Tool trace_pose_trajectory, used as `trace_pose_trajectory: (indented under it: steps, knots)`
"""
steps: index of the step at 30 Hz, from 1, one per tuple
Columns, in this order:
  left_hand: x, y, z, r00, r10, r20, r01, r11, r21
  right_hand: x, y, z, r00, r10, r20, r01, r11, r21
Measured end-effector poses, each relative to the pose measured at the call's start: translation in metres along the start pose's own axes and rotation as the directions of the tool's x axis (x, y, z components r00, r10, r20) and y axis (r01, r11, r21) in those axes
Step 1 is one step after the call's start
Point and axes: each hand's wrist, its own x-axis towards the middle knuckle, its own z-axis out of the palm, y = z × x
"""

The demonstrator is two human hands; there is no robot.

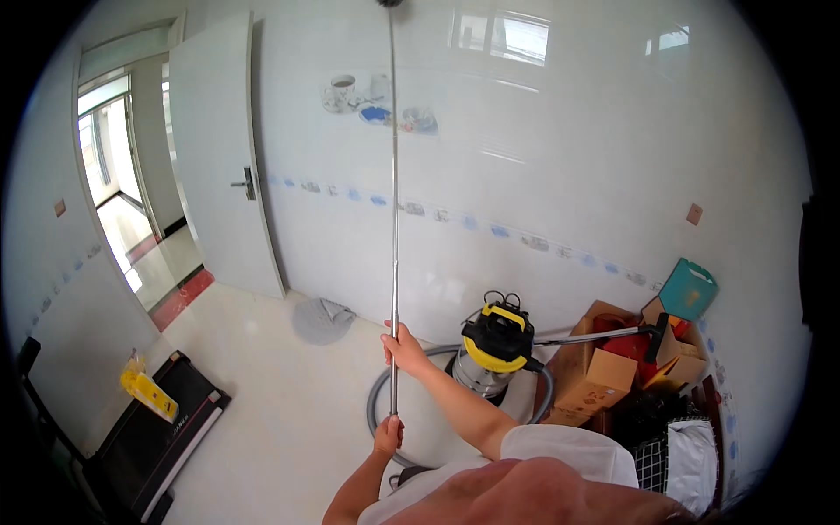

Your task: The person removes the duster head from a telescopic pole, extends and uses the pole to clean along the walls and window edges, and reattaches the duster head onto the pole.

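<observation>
A long, thin metal telescopic pole (395,219) stands nearly upright before me, reaching toward the top of the tiled wall (595,149). At its upper end is a small dark head (389,3), cut off by the frame edge, so its kind is unclear. My right hand (404,348) is the upper one, its fingers wrapped around the pole. Lower down, my left hand (388,434) grips the pole near its bottom end. Behind my right forearm, a grey hose (374,398) curves over the floor from a yellow-and-black vacuum cleaner (494,341).
Cardboard boxes (595,376) with a teal box (689,289) crowd the right corner. A treadmill (153,437) with a yellow package (149,389) on it stands at left. A grey cloth (324,320) lies near the open door (219,149).
</observation>
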Motion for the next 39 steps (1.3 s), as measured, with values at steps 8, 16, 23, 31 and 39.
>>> trace_pose_trajectory:
  steps: [8, 16, 23, 31, 39]
  knots:
    - [0.069, 0.027, -0.007, 0.988, 0.013, 0.154, -0.012, 1.000, -0.009, 0.054, -0.001, -0.022, 0.995, -0.078, -0.063, 0.086, 0.987, 0.136]
    - [0.185, 0.085, 0.000, 0.964, 0.010, 0.264, -0.033, 0.996, 0.084, 0.143, -0.014, -0.079, 0.936, -0.261, -0.236, 0.291, 0.951, 0.105]
    - [0.284, 0.156, 0.010, 0.923, 0.228, 0.312, -0.322, 0.900, 0.295, 0.207, -0.065, -0.112, 0.750, -0.496, -0.438, 0.597, 0.793, 0.124]
    - [0.346, 0.255, 0.025, 0.842, 0.420, 0.339, -0.538, 0.686, 0.489, 0.254, -0.104, -0.131, 0.684, -0.529, -0.502, 0.589, 0.807, -0.047]
    - [0.413, 0.323, 0.001, 0.810, 0.537, 0.235, -0.577, 0.663, 0.477, 0.349, -0.162, -0.117, 0.705, -0.524, -0.478, 0.550, 0.830, -0.098]
